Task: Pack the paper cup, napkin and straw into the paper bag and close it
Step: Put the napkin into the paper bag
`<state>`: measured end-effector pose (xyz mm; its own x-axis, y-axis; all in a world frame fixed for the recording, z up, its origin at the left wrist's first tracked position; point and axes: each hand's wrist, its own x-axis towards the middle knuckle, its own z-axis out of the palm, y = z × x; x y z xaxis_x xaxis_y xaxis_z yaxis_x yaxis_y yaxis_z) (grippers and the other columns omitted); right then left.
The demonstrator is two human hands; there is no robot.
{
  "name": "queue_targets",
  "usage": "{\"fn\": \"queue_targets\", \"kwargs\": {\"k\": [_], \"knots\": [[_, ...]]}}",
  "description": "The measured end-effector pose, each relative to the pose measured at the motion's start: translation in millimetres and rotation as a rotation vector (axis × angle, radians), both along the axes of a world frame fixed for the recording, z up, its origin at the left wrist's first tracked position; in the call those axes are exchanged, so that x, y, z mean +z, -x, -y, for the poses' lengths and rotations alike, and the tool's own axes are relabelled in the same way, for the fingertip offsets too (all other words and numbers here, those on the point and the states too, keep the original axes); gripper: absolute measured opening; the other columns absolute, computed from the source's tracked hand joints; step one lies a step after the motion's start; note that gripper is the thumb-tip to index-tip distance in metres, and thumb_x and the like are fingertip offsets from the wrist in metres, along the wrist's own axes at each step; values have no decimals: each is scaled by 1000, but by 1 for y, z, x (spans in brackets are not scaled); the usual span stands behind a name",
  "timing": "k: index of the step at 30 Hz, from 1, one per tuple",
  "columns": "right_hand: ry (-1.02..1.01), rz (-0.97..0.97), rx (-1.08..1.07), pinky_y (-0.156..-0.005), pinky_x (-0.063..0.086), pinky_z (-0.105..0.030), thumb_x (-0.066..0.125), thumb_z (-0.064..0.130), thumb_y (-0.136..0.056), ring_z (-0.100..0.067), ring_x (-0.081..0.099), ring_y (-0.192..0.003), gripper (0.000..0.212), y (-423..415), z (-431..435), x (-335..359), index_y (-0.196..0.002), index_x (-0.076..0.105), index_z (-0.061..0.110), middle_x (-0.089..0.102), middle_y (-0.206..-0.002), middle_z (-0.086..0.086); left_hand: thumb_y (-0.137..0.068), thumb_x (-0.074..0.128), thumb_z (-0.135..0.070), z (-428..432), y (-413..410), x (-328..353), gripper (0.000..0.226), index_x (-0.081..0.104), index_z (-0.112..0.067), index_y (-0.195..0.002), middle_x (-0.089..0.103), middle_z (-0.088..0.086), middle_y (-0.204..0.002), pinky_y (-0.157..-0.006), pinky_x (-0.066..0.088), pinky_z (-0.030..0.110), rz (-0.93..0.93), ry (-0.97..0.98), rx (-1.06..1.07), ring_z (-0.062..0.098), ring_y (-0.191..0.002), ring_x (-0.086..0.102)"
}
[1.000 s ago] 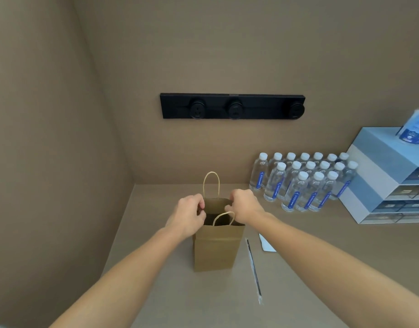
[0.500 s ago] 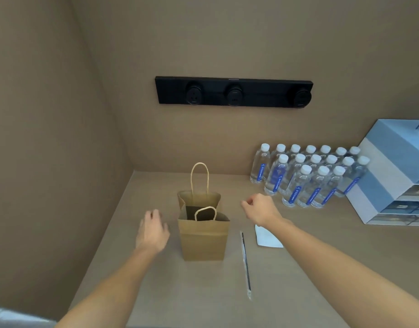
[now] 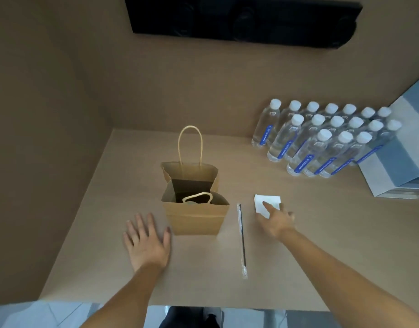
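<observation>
A brown paper bag stands upright and open in the middle of the table, one handle up and the near handle folded inward. Its inside is dark, so I cannot tell what it holds. My left hand lies flat on the table just left of the bag, fingers spread, thumb near the bag's base. A wrapped straw lies lengthwise on the table right of the bag. Beyond it lies a white napkin. My right hand reaches over the napkin's near edge, fingers touching it. No paper cup shows.
Several water bottles stand packed together at the back right, next to a blue and white box. A brown wall rises on the left and behind, with a black bar mounted on it. The table's near edge is at the bottom.
Both hands let go of the bag's top. The left hand dropped flat beside the bag and the right hand moved right and down onto the napkin. The view tilted downward.
</observation>
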<state>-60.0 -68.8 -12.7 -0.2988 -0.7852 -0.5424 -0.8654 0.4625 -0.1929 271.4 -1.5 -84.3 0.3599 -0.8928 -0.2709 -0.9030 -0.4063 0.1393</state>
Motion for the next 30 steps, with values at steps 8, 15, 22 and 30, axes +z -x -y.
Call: {"fn": "queue_targets", "kwargs": {"k": [8, 15, 22, 30], "knots": [[258, -38, -177, -97, 32, -31, 61, 25, -89, -36, 46, -115, 12, 8, 11, -22, -92, 73, 22, 44, -133, -13, -91, 6, -65, -6, 4, 5, 76, 5, -26, -156, 5, 7, -166, -124, 5, 49, 42, 89, 5, 32, -152, -2], [226, 130, -564, -91, 48, -39, 74, 3, -75, -40, 56, -113, 59, 9, 28, -15, -126, 46, 7, 51, -128, -22, -92, 9, -62, 5, 0, 5, 72, 7, -29, -155, 4, 4, -167, -123, 6, 50, 37, 78, 48, 31, -153, -3], [56, 155, -540, -90, 51, -33, 70, 17, -66, -33, 62, -107, 49, 14, 24, -18, -113, 62, 13, 65, -117, -13, -92, 13, -60, 5, 1, 6, 71, 13, -28, -155, 10, 4, -166, -123, 7, 50, 17, 95, 65, 31, -153, 1], [410, 980, -642, -82, 55, -44, 71, -6, -80, -27, 66, -88, 35, -34, 31, 81, -114, 64, -1, 70, -108, -18, -91, 13, -60, 5, 1, 7, 71, 14, -29, -155, 9, 4, -166, -123, 7, 50, 6, 101, 73, 31, -153, 0]]}}
